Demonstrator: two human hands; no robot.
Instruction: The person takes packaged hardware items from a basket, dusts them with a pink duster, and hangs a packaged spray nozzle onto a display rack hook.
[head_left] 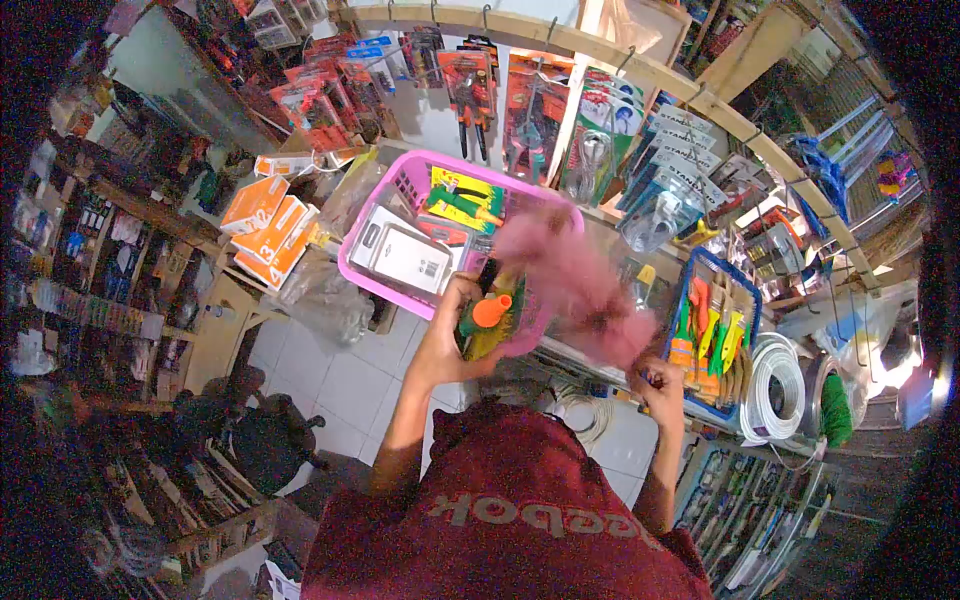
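The left hand (452, 335) grips a green-and-yellow item (481, 346) with 1 orange tip (492, 311), at the near edge of the pink basket (352, 241); the right hand (658, 388) closes on a blurred pink cloth (588, 290), which reaches across the basket's right side; 1 blue basket (726, 268) of brushes (708, 335) stands just beside that hand.

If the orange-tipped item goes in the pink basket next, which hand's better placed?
Likely the left hand: it holds the orange-tipped item right by the pink basket. The right hand is farther off, holding the blurred pink cloth.
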